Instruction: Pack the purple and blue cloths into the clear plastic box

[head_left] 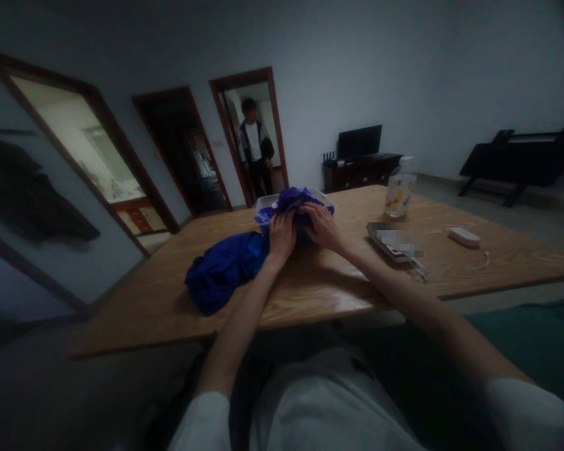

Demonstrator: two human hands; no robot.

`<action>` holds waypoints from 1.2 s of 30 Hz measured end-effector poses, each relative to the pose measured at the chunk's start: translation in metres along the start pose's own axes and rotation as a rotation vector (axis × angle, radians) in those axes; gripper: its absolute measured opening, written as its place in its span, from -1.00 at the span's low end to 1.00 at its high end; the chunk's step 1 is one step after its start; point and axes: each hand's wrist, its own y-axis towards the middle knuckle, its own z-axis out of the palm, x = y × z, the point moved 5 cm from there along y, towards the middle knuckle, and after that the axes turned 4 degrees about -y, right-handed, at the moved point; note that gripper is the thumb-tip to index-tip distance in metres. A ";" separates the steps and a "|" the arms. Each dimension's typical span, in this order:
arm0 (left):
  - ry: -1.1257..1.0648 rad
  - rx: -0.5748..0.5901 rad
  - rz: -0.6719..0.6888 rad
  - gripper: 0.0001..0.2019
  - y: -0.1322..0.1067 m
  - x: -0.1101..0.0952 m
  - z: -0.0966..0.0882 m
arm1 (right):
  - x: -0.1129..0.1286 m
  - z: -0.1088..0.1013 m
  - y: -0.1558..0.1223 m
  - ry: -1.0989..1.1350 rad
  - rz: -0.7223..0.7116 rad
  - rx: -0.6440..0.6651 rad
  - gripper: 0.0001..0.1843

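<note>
At the left of the wooden table (498,263) lay a dark blue garment (220,270), bunched in a loose heap and touching the near left side of a clear plastic bin (263,203). The bin stood near the middle of the table and held purple cloth (294,198), piled above its rim.

The left hand (282,235) rested with fingers spread and pressed flat on the near wall of the bin, just where the blue garment met it. The right hand (323,227) lay beside it, also spread, its fingertips on the purple cloth. Neither hand was closed around anything; the dim light made it hard to tell, but perhaps the fingers pinched a fold.

I judged that the step in hand was the packing of cloth into the bin, with the blue garment not yet inside. The next move would call for a firm grasp on the blue heap and a lift over the rim.

Further right stood a pump bottle (399,188), a flat device (392,241), and a small white box (464,236). A person (256,147) stood in the far doorway.
</note>
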 end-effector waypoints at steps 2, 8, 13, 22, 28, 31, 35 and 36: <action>-0.003 -0.007 -0.004 -0.55 -0.001 0.001 0.000 | 0.003 0.001 -0.001 -0.048 -0.020 0.028 -0.28; -0.003 -0.027 -0.010 -0.47 -0.006 -0.002 -0.002 | -0.017 0.019 -0.006 -0.206 -0.027 0.082 -0.29; 0.034 -0.022 0.029 -0.39 -0.011 -0.011 -0.003 | -0.038 0.023 -0.004 -0.185 0.024 0.048 -0.47; 0.081 0.047 0.113 -0.41 -0.010 -0.028 -0.006 | -0.056 0.024 0.001 -0.150 0.148 0.064 -0.54; 0.123 0.113 0.091 -0.39 -0.010 -0.023 0.000 | -0.057 0.031 0.013 -0.325 0.206 0.224 -0.73; 0.145 0.122 0.064 -0.42 -0.009 -0.020 0.003 | -0.052 0.034 0.016 -0.399 0.199 0.244 -0.72; 0.182 0.111 0.028 -0.46 -0.006 -0.015 0.004 | -0.045 0.032 0.003 -0.405 0.135 0.143 -0.64; 0.195 0.110 0.016 -0.48 -0.005 -0.013 0.004 | -0.042 0.029 -0.002 -0.393 0.115 0.095 -0.60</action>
